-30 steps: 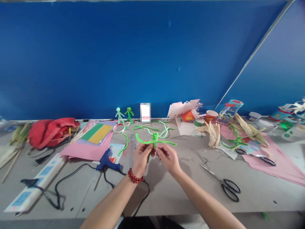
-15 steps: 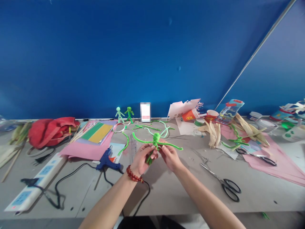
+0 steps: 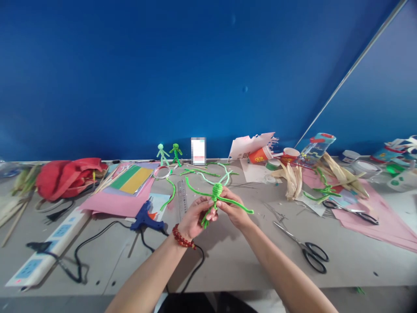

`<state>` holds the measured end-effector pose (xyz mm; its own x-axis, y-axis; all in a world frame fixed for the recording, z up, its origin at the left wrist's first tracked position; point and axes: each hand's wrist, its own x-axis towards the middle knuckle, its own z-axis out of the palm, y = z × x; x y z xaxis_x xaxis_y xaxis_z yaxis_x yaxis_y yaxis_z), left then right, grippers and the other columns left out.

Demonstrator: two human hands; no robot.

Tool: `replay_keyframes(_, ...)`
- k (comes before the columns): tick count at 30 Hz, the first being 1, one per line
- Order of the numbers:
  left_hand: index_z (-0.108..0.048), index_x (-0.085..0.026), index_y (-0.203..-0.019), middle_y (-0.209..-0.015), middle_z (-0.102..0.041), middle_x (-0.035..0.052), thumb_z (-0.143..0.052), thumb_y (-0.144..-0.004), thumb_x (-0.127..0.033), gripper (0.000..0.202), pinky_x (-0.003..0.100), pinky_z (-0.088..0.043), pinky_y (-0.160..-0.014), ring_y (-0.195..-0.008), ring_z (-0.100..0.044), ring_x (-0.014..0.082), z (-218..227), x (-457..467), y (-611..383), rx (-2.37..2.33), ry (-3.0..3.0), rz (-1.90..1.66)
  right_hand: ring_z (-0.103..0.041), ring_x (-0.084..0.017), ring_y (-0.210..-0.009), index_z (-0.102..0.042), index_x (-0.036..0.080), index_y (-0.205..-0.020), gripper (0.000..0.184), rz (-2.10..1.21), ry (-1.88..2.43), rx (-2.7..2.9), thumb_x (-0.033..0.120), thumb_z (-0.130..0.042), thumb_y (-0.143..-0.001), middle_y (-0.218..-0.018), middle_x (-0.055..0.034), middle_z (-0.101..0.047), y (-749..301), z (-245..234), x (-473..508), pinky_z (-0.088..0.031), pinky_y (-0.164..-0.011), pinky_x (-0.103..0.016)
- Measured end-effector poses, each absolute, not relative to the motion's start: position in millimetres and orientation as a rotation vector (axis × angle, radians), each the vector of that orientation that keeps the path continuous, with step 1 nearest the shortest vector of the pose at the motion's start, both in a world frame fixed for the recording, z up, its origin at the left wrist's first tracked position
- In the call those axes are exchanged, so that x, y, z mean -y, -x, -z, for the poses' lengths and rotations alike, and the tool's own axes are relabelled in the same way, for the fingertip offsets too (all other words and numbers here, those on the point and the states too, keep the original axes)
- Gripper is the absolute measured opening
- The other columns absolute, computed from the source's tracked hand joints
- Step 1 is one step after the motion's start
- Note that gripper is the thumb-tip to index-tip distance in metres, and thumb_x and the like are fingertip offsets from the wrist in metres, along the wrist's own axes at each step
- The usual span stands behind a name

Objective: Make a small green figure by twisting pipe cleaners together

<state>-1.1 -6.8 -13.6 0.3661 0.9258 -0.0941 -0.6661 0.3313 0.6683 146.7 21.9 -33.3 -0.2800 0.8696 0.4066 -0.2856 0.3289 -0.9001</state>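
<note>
Between my hands is a bright green pipe-cleaner figure (image 3: 217, 190) with a wound round head and two long arms spread to the sides. My left hand (image 3: 197, 216) grips its lower body, the legs poking out below the fingers. My right hand (image 3: 233, 209) pinches it just under the head, near the base of the right-side arm. Two finished-looking pipe-cleaner figures, a pale green one (image 3: 162, 154) and a darker green one (image 3: 176, 154), stand by the wall. Loose green pipe cleaners (image 3: 200, 172) lie on the table behind my hands.
A blue glue gun (image 3: 147, 219) with a black cord lies left, near a white power strip (image 3: 48, 250). Scissors (image 3: 311, 252) rest at right, with another pair (image 3: 353, 211) on pink paper. A ruler (image 3: 182, 202), red bag (image 3: 70, 178) and paper cups (image 3: 260, 155) are around.
The figure has shifted slightly right and tilted, its right-side arm now pointing lower. My right hand has moved in closer to its neck. Both hands keep hold of it.
</note>
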Motion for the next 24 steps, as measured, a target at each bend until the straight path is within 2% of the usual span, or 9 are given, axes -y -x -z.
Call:
replay_keyframes(6, -0.056, -0.014, -0.064, -0.051, -0.057, -0.0034, -0.077, -0.072, -0.022, 0.024, 0.019, -0.038, -0.048, -0.04, -0.041, 0.003, 13.2, 7.7, -0.5, -0.496, -0.583, -1.092, -0.057, -0.02, -0.088, -0.069, 0.021, -0.078, 0.016, -1.122, 0.575, 1.512, 0.036, -0.071, -0.082, -0.09, -0.0047, -0.059, -147.7, 33.3, -22.2, -0.047, -0.081, -0.033)
replay_keyframes(16, -0.058, -0.014, -0.075, -0.05, -0.058, -0.0036, -0.075, -0.075, -0.024, 0.019, 0.02, -0.041, -0.049, -0.041, -0.045, 0.0047, 14.4, 6.7, -1.1, -0.537, -0.589, -1.118, -0.055, -0.018, -0.074, -0.065, 0.02, -0.071, 0.023, -0.835, 0.63, 1.593, 0.036, -0.064, -0.087, -0.074, -0.0022, -0.057, -142.8, 32.1, -20.6, -0.044, -0.07, -0.032)
replay_keyframes(21, -0.056, -0.015, -0.075, -0.05, -0.058, -0.0043, -0.075, -0.072, -0.022, 0.02, 0.021, -0.042, -0.049, -0.04, -0.046, 0.0055, 16.4, 6.1, 0.3, -0.572, -0.559, -1.112, -0.057, -0.019, -0.075, -0.068, 0.021, -0.077, 0.017, -0.779, 0.615, 1.693, 0.036, -0.067, -0.085, -0.075, -0.0034, -0.061, -148.4, 32.1, -21.5, -0.047, -0.07, -0.032)
replay_keyframes(24, -0.056, -0.015, -0.074, -0.05, -0.058, -0.0039, -0.075, -0.072, -0.021, 0.02, 0.02, -0.041, -0.048, -0.04, -0.046, 0.0055, 16.6, 5.9, 0.6, -0.566, -0.549, -1.074, -0.056, -0.018, -0.071, -0.068, 0.021, -0.074, 0.02, -0.746, 0.623, 1.685, 0.037, -0.067, -0.085, -0.072, -0.003, -0.061, -150.2, 30.3, -21.4, -0.047, -0.067, -0.032)
